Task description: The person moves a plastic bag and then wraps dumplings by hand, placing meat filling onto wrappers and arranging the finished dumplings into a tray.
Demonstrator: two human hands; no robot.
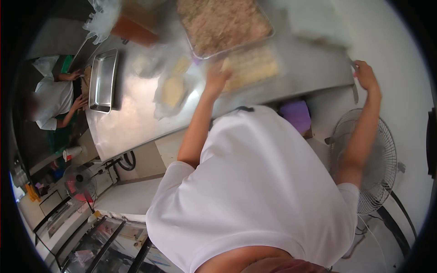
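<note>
My left hand is at the left edge of a tray of pale, rounded pieces in rows; motion smears its fingers. Just beyond lies a metal tray of pinkish minced filling. Left of my left hand, a round yellowish dough piece rests on clear plastic sheeting. My right hand is at the right corner of the metal table, its fingers curled by a thin greyish object that I cannot make out.
An empty steel pan stands at the table's left end, beside a co-worker. A reddish-orange container and a blurred whitish block are farther back. A fan stands beneath my right arm, and a purple item under the table.
</note>
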